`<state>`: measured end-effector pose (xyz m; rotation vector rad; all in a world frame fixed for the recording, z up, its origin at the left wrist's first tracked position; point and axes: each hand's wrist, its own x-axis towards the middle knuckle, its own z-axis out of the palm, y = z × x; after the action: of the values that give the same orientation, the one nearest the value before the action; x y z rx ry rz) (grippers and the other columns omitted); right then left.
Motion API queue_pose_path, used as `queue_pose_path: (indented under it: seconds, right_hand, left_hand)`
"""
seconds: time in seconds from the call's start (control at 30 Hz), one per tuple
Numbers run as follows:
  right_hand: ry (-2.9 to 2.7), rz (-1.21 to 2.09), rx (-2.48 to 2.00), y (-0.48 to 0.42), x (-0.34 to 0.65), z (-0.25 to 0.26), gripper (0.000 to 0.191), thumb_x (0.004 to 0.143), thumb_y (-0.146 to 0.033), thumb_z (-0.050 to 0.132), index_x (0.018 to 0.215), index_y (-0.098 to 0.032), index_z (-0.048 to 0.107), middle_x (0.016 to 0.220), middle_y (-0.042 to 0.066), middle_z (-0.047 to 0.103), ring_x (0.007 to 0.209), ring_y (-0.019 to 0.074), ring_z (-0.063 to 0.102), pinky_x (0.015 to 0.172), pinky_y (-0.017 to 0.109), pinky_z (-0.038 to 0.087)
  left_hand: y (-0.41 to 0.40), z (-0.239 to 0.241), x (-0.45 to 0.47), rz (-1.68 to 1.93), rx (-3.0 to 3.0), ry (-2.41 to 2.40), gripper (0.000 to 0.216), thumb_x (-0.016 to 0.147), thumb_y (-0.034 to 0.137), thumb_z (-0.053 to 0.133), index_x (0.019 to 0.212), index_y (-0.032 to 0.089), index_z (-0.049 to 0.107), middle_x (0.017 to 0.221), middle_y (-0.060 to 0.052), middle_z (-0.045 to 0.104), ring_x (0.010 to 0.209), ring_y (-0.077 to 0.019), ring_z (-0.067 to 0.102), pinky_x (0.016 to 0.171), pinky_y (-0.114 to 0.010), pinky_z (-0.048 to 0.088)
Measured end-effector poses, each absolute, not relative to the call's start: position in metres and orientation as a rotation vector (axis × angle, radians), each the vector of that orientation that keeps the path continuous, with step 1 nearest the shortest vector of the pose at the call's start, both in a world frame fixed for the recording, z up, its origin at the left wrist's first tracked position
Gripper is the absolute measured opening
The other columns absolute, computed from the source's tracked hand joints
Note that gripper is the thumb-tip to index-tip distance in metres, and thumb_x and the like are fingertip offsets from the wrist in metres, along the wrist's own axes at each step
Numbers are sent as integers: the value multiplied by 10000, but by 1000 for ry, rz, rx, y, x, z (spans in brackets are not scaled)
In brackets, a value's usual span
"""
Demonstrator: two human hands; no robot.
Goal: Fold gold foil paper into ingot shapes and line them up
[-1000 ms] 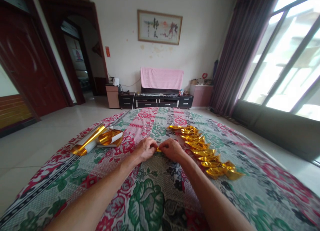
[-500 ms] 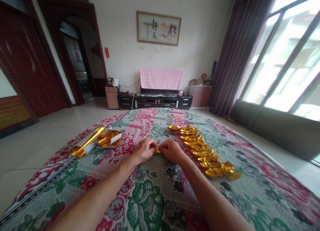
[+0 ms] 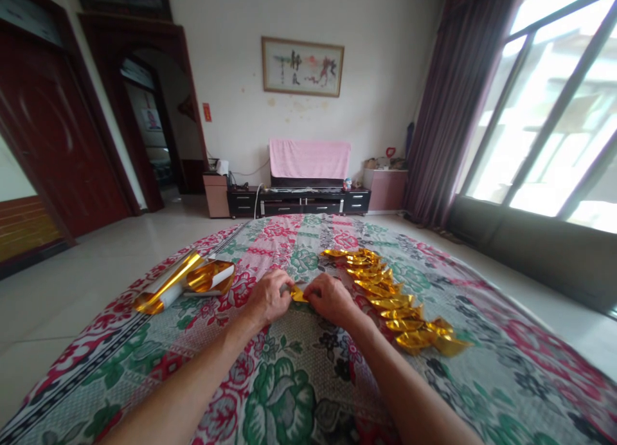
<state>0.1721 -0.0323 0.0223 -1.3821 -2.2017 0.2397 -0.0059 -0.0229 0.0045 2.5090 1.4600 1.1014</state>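
Between my two hands is a small piece of gold foil paper point(image 3: 299, 294), pinched at both ends just above the tablecloth. My left hand point(image 3: 270, 297) closes on its left end, fingers curled. On the other end, the fingertips of my right hand point(image 3: 331, 298) are pressed together. To the right of my hands runs a slanting row of several folded gold foil ingots point(image 3: 393, 301). Left of them lie curled sheets of gold foil paper point(image 3: 168, 284) with white backs. My fingers hide the ends of the held piece.
A flowered tablecloth point(image 3: 279, 400) in red, green and grey covers the round table. Past its far edge stand a low black TV cabinet point(image 3: 308, 204) and a TV draped with a pink cloth point(image 3: 311, 159). A window and a purple curtain point(image 3: 448, 110) are on the right.
My hands have drawn slightly apart, and more of the gold foil piece shows between them. The whole view has tilted up a little. The row of ingots and curled sheets stay put.
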Motion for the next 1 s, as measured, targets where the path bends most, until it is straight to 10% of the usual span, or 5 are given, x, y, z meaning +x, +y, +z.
queue_pose_path:
  seconds: [1.0]
  right_hand:
    - [-2306,142,-925,-30,191,12,201,788,-116,463,829,-191,646,888,30,646,848,128,573,828,261,407]
  left_hand:
    - [-27,17,-11,788,2784,982,251,779,110,429,832,201,657,882,-24,623,862,-131,542,838,-263,397]
